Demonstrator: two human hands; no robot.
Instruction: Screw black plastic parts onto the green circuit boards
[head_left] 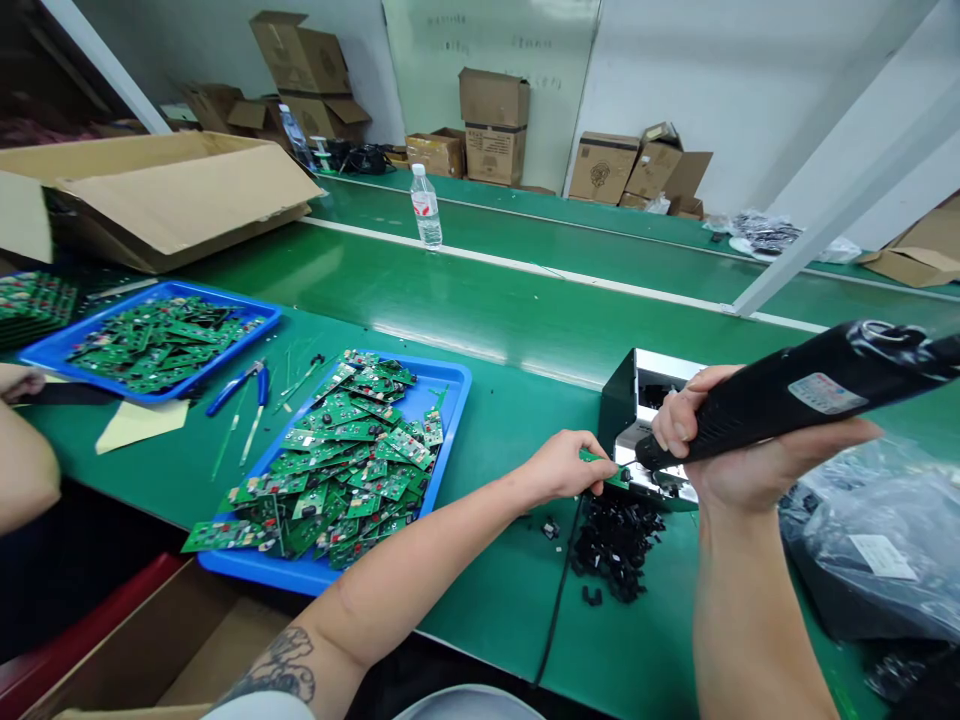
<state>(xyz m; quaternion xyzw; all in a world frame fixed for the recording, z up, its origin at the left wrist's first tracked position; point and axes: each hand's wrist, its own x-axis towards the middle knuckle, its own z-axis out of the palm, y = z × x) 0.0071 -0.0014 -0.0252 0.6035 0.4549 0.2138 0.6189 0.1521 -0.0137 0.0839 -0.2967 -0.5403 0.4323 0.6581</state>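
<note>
You stand at a long green conveyor bench (510, 640) in a white-walled workroom, with brown cardboard cartons (495, 125) stacked along the far wall. A large open brown cardboard box (172, 195) sits at the bench's far left, and a clear plastic water bottle (426, 205) stands on the belt beyond you. At your right lies a glossy black plastic bag (870, 540). Two bright blue plastic trays hold green circuit boards: the nearer blue tray (457, 385) carries a heaped pile of green circuit boards (352, 460), and the farther blue tray (150, 392) holds more. A co-worker's hand (22, 382) rests at the left edge, near a pair of blue-handled pliers (244, 385).

Your step in hand sits at a silver metal housing (652, 400) with a dark side panel. Your right hand (739, 450) wraps fully around a black electric screwdriver (817, 395), its tip down at the housing. Your left hand (559, 468) is closed in a pinch on a small green circuit board (607, 472), held against the housing's near edge. A loose heap of small black plastic parts (615, 550) lies just below.
</note>
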